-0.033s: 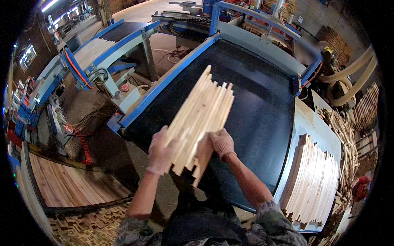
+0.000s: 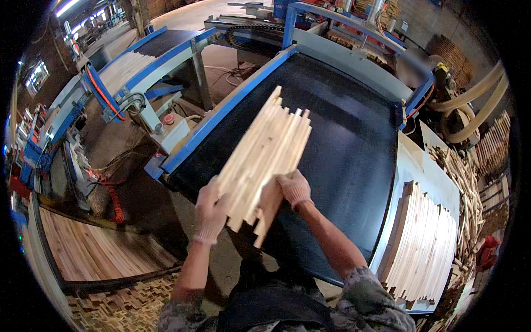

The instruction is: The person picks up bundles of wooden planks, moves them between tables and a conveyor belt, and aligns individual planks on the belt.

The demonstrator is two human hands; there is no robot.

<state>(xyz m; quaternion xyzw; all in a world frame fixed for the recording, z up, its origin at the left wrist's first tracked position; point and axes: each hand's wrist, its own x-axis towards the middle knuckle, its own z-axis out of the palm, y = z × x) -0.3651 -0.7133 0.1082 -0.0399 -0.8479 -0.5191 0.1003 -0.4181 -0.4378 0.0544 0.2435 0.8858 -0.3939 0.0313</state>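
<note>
Left hand (image 2: 210, 213), right hand (image 2: 293, 188), both apparently clenched on wooden slat bundle (image 2: 265, 152)

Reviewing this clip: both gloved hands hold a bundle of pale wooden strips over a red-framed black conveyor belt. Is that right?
Not quite: the frame is blue, not red. The head view shows the left hand and right hand, both gloved, holding the bundle of pale wooden strips over the blue-framed black conveyor belt.

A single head-worn fisheye view looks steeply down and forward from close above the person's forearms. It faces the black conveyor belt (image 2: 343, 138), whose straight edges bend toward the rim.
</note>
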